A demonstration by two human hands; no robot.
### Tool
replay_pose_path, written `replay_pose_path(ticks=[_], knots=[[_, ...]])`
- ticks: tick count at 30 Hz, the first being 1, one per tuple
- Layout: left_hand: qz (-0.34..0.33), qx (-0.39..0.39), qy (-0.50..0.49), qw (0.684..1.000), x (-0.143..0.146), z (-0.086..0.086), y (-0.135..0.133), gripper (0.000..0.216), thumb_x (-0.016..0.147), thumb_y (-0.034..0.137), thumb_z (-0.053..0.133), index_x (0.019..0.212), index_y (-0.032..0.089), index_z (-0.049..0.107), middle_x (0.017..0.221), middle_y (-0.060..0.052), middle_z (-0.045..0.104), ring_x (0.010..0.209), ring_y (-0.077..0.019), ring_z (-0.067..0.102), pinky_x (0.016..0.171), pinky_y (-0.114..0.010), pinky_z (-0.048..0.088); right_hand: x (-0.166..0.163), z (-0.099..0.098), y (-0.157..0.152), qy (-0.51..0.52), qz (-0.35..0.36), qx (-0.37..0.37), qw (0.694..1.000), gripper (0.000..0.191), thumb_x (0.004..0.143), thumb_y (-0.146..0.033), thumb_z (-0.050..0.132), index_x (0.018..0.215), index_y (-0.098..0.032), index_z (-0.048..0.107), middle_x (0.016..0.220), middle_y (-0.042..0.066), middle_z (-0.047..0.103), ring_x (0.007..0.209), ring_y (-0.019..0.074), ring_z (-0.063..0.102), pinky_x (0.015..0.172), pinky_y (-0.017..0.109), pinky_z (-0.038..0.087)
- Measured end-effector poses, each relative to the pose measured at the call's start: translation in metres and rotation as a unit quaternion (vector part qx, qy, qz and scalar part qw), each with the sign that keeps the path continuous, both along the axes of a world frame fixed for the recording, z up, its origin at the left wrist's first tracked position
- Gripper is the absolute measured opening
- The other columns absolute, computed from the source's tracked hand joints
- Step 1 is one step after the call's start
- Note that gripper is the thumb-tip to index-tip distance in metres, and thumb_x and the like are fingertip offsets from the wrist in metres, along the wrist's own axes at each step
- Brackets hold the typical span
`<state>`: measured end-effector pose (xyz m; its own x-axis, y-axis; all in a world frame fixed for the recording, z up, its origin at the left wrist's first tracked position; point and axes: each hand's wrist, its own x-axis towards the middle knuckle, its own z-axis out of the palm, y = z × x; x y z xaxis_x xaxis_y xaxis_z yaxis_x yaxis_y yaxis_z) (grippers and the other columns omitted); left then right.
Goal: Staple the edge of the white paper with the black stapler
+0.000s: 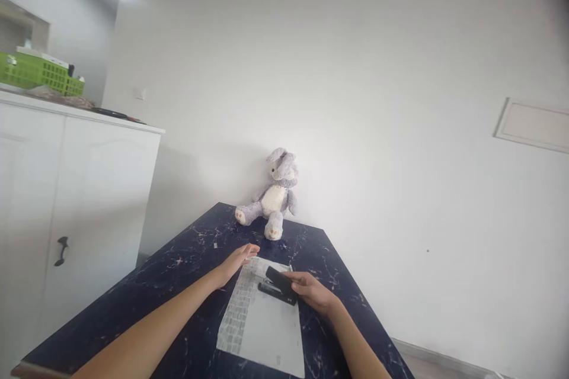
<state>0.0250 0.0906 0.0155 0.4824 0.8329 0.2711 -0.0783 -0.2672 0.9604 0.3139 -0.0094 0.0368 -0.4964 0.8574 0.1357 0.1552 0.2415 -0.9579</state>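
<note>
A black stapler (279, 285) rests over the upper part of a white sheet of paper (271, 331), its top arm raised from its base and its mouth facing left. My right hand (311, 290) grips the stapler's rear end, thumb in front and fingers behind. At the paper's upper left edge, my left hand (240, 260) hovers or rests with fingers stretched out and nothing in them; whether it touches the sheet I cannot tell. Grey printed blocks run down the paper's left side.
A dark blue marbled table (178, 284) lies under the paper. At its far end a grey plush rabbit (274, 198) sits against the white wall. A white cabinet (98, 189) stands at left, with green baskets (53, 74) on top. A tiny light piece (216, 245) lies on the table.
</note>
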Motion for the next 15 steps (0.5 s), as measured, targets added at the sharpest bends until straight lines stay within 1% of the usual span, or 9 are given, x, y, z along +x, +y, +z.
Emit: replay_pose_path(ticks=[2,4,5,7,9,10,12,14,15], knots=[[-0.018,-0.023,0.009,1.0,0.002,-0.005,0.0,0.076,0.09,0.08,0.038,0.119,0.016,0.066,0.135,-0.016,0.063,0.132,-0.0294,0.055,0.113,-0.045,0.037,-0.007,0.0,0.001,-0.079,-0.031,0.068,0.994,0.051,0.078,-0.054,0.073,0.111,-0.014,0.074,0.095,0.007,0.073,0.091,0.0258,0.065,0.09,0.04,0.05],[-0.031,-0.031,0.011,0.999,0.006,-0.01,0.001,0.073,0.09,0.079,0.041,0.116,0.016,0.068,0.132,-0.016,0.065,0.131,-0.0287,0.056,0.112,-0.045,0.038,-0.015,-0.002,0.003,-0.159,-0.077,0.135,0.975,0.038,0.075,-0.046,0.075,0.097,-0.014,0.075,0.085,0.002,0.07,0.081,0.0217,0.061,0.08,0.033,0.049],[-0.022,-0.027,0.004,0.999,0.008,-0.012,0.001,0.07,0.09,0.077,0.043,0.115,0.016,0.068,0.132,-0.015,0.065,0.132,-0.0281,0.054,0.113,-0.044,0.038,-0.019,-0.002,0.005,-0.185,-0.1,0.157,0.965,0.032,0.074,-0.041,0.075,0.091,-0.014,0.074,0.08,0.0,0.067,0.077,0.0196,0.059,0.075,0.03,0.048],[0.033,-0.016,-0.04,0.999,0.011,-0.013,0.002,0.064,0.09,0.074,0.049,0.114,0.018,0.067,0.135,-0.015,0.063,0.135,-0.0269,0.052,0.113,-0.041,0.039,-0.024,-0.003,0.008,-0.198,-0.154,0.177,0.952,0.023,0.075,-0.034,0.071,0.085,-0.013,0.072,0.074,-0.001,0.064,0.07,0.0169,0.056,0.068,0.026,0.045],[0.088,-0.035,-0.104,0.99,0.012,-0.012,0.003,0.058,0.091,0.069,0.053,0.115,0.018,0.064,0.138,-0.016,0.061,0.132,-0.0263,0.056,0.111,-0.04,0.042,-0.026,-0.001,0.01,-0.186,-0.219,0.189,0.939,0.022,0.077,-0.032,0.066,0.087,-0.013,0.071,0.072,-0.001,0.064,0.067,0.0169,0.056,0.064,0.026,0.044],[0.101,-0.064,-0.133,0.984,0.012,-0.01,0.004,0.055,0.091,0.067,0.055,0.115,0.017,0.063,0.138,-0.018,0.061,0.127,-0.0262,0.06,0.109,-0.04,0.045,-0.025,0.0,0.01,-0.18,-0.253,0.201,0.929,0.024,0.078,-0.031,0.064,0.091,-0.013,0.072,0.073,0.001,0.065,0.067,0.0181,0.057,0.063,0.027,0.045],[0.093,-0.148,-0.17,0.97,0.013,-0.008,0.003,0.051,0.092,0.061,0.06,0.112,0.014,0.06,0.131,-0.021,0.064,0.113,-0.0261,0.069,0.104,-0.042,0.05,-0.024,0.001,0.01,-0.18,-0.296,0.239,0.907,0.031,0.08,-0.03,0.061,0.104,-0.014,0.072,0.083,0.005,0.072,0.072,0.0229,0.063,0.068,0.032,0.05],[0.055,-0.224,-0.183,0.956,0.014,-0.005,0.0,0.045,0.091,0.054,0.066,0.105,0.011,0.061,0.116,-0.022,0.07,0.103,-0.027,0.073,0.101,-0.043,0.053,-0.025,0.0,0.01,-0.198,-0.298,0.3,0.884,0.04,0.083,-0.024,0.055,0.12,-0.017,0.069,0.104,0.01,0.075,0.091,0.029,0.069,0.081,0.04,0.054],[0.03,-0.248,-0.185,0.95,0.016,-0.004,-0.002,0.041,0.09,0.049,0.069,0.101,0.01,0.062,0.108,-0.021,0.073,0.1,-0.0276,0.074,0.101,-0.044,0.053,-0.026,-0.003,0.01,-0.215,-0.289,0.34,0.869,0.044,0.084,-0.019,0.051,0.125,-0.018,0.067,0.115,0.012,0.073,0.103,0.031,0.068,0.09,0.044,0.053]])
